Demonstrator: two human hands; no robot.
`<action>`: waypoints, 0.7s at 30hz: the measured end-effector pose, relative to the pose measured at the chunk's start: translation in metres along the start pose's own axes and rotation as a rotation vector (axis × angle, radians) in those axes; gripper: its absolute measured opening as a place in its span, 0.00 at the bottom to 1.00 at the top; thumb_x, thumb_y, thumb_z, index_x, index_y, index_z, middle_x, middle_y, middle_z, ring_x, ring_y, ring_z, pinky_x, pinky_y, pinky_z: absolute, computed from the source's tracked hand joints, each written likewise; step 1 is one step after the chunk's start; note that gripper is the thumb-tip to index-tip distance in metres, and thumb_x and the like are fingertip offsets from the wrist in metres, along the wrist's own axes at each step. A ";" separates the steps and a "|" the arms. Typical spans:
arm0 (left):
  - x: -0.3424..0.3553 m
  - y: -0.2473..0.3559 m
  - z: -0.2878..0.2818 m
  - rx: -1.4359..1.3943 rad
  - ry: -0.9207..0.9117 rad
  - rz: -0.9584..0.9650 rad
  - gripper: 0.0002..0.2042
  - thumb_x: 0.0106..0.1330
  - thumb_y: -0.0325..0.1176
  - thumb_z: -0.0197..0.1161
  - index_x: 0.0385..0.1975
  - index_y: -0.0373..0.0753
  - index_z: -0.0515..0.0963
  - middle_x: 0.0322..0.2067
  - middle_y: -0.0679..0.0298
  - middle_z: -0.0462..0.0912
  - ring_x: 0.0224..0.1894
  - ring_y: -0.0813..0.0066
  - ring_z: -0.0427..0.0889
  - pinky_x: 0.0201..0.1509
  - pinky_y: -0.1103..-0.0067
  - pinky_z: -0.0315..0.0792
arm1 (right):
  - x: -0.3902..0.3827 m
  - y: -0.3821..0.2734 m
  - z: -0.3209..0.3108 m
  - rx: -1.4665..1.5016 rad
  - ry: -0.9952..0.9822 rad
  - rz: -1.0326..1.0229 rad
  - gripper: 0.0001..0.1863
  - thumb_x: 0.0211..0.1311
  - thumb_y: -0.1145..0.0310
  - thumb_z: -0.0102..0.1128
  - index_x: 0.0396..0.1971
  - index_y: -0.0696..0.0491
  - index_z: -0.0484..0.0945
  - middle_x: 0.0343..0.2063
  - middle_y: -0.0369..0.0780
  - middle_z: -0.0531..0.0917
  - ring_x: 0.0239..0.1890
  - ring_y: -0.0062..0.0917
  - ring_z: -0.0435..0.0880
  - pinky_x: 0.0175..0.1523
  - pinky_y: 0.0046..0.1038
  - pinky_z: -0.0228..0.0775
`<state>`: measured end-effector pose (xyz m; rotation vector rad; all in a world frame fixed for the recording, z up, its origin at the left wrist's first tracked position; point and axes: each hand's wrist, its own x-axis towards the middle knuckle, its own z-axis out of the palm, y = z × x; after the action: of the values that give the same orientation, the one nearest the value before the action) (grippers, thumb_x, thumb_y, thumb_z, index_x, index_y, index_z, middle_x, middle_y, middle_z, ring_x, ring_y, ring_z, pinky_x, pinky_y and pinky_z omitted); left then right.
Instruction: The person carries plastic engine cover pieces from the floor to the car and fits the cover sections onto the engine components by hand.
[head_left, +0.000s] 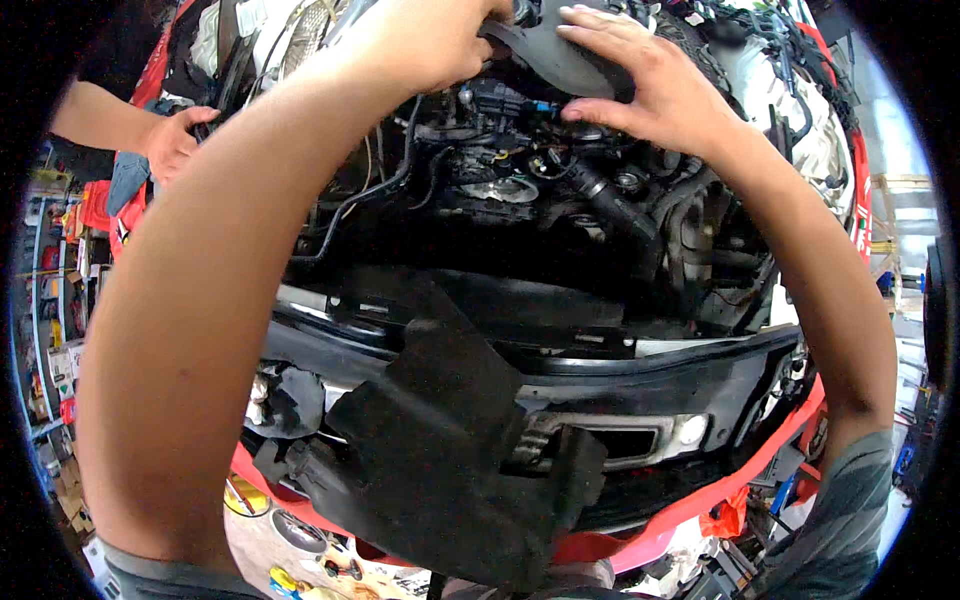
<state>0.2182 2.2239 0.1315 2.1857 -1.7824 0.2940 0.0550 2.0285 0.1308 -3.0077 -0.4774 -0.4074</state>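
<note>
A dark grey curved cover point(565, 55) is held above the far part of an open engine bay point(500, 185). My left hand point(445, 45) is closed at the left edge of this cover, its fingertips partly hidden. On the cover's right side lies my right hand point(640, 70), fingers stretched out over the surface and thumb apart below its edge. Beneath both hands are dark hoses, wiring and a blue connector point(545, 106). The upper end of the cover is cut off by the frame, so its full shape cannot be seen.
A co-worker's hand point(178, 143) rests at the car's left side. Nearest me, a loose black panel point(450, 450) lies across the front crossmember point(590, 385) and red bumper point(690, 510). Stocked shelves point(45, 310) stand at left; tools and parts litter the floor point(265, 535).
</note>
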 end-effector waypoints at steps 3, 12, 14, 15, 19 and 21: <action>0.008 0.014 -0.023 -0.110 -0.138 -0.003 0.16 0.45 0.21 0.64 0.38 0.32 0.77 0.36 0.47 0.80 0.45 0.47 0.79 0.48 0.63 0.72 | -0.003 0.004 0.005 -0.020 0.047 0.009 0.37 0.51 0.54 0.69 0.55 0.66 0.72 0.60 0.58 0.70 0.64 0.48 0.69 0.69 0.40 0.60; 0.024 0.003 -0.026 -0.156 -0.352 -0.164 0.17 0.42 0.23 0.68 0.36 0.35 0.79 0.29 0.51 0.82 0.36 0.55 0.82 0.39 0.68 0.74 | 0.014 0.004 0.000 0.109 0.099 0.074 0.27 0.46 0.63 0.65 0.46 0.64 0.79 0.49 0.56 0.80 0.54 0.46 0.79 0.61 0.36 0.71; 0.027 0.010 -0.036 -0.202 -0.428 -0.285 0.16 0.42 0.25 0.70 0.34 0.37 0.80 0.28 0.54 0.83 0.35 0.58 0.83 0.38 0.69 0.74 | 0.018 0.002 0.001 0.161 0.046 0.150 0.26 0.46 0.61 0.66 0.44 0.63 0.81 0.45 0.56 0.82 0.51 0.46 0.81 0.59 0.34 0.73; 0.026 0.009 -0.029 -0.200 -0.420 -0.283 0.16 0.42 0.25 0.70 0.34 0.37 0.80 0.28 0.54 0.83 0.35 0.58 0.83 0.38 0.69 0.74 | 0.018 0.000 0.001 0.153 0.048 0.147 0.26 0.46 0.61 0.66 0.44 0.63 0.81 0.45 0.56 0.82 0.51 0.46 0.81 0.59 0.34 0.73; 0.008 0.008 0.000 -0.085 -0.083 -0.150 0.16 0.41 0.27 0.71 0.33 0.38 0.78 0.30 0.55 0.83 0.36 0.61 0.83 0.40 0.68 0.75 | 0.010 -0.002 0.022 -0.042 0.127 0.196 0.25 0.48 0.64 0.66 0.48 0.60 0.81 0.52 0.49 0.80 0.55 0.38 0.80 0.63 0.30 0.68; 0.002 0.006 0.001 -0.214 -0.089 -0.303 0.17 0.41 0.27 0.69 0.34 0.38 0.78 0.30 0.55 0.82 0.35 0.60 0.81 0.41 0.69 0.75 | 0.013 -0.013 0.026 -0.125 0.207 0.219 0.27 0.49 0.64 0.66 0.50 0.60 0.80 0.53 0.49 0.79 0.56 0.39 0.79 0.63 0.31 0.67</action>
<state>0.2130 2.2202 0.1317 2.2969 -1.4194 -0.0610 0.0697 2.0475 0.1092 -3.0424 -0.1092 -0.7440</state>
